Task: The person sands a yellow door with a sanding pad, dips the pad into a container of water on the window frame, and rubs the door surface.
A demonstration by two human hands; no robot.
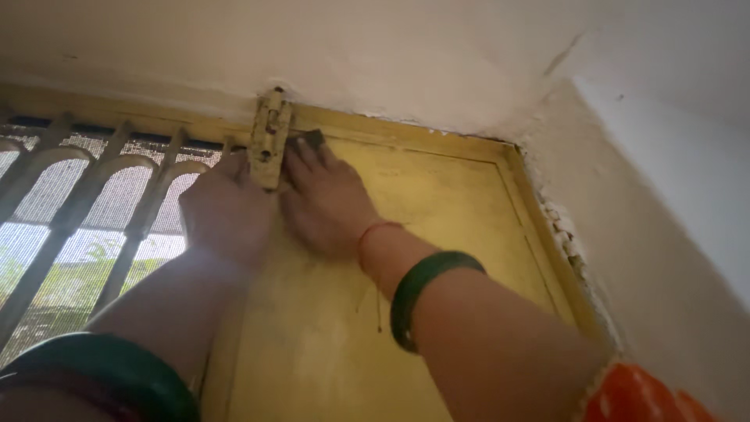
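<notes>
Latch bolt (269, 139) at top of yellow door (437, 227), under frame. Our left hand (226, 207) braces beside it; right hand (324, 199) presses dark pad (311, 139) against it, fingers flat, closing on nothing.

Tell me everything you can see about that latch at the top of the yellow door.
The latch is a long, upright bolt fitting, painted the same dull yellow as the door and looking worn and chipped. It sits at the door's top edge, reaching up to the frame. The left hand presses beside it; the right hand lies flat against its other side, a small dark piece at the fingertips.
</notes>
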